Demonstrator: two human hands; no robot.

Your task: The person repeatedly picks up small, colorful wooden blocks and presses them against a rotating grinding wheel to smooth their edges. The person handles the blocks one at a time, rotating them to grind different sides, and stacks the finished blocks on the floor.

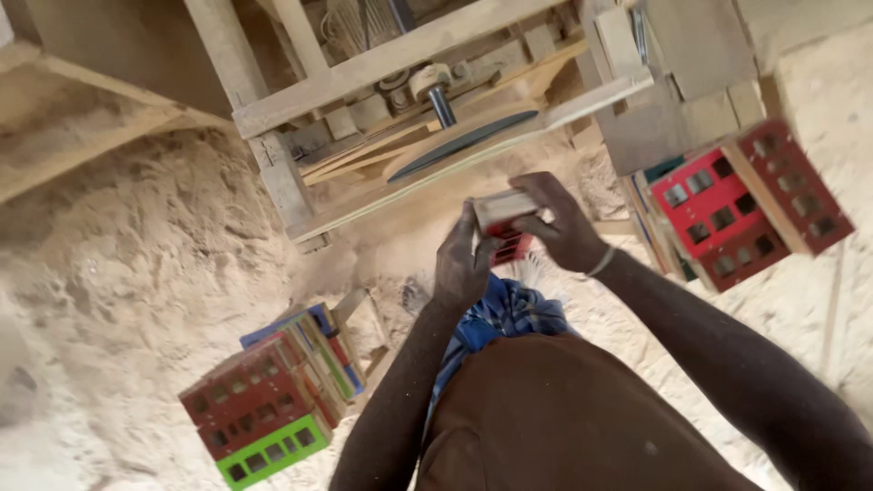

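Both my hands hold one small wooden piece (pixel 502 211) with a red perforated panel (pixel 511 245) under it, in front of my body. My left hand (pixel 462 259) grips its near-left side with the fingers wrapped up around it. My right hand (pixel 562 218) clasps its far-right end from above; a pale band circles that wrist. Just beyond the piece stands a rough wooden machine frame (pixel 364 73) with a dark flat blade (pixel 464 144) lying in its slot and a metal shaft (pixel 441 105) above it.
Sawdust (pixel 127 264) covers the ground all around. A stack of red, green and blue perforated panels (pixel 264 400) lies at lower left. More red perforated panels on wooden strips (pixel 746 205) lean at right. My brown garment and blue checked cloth (pixel 500 318) fill the bottom.
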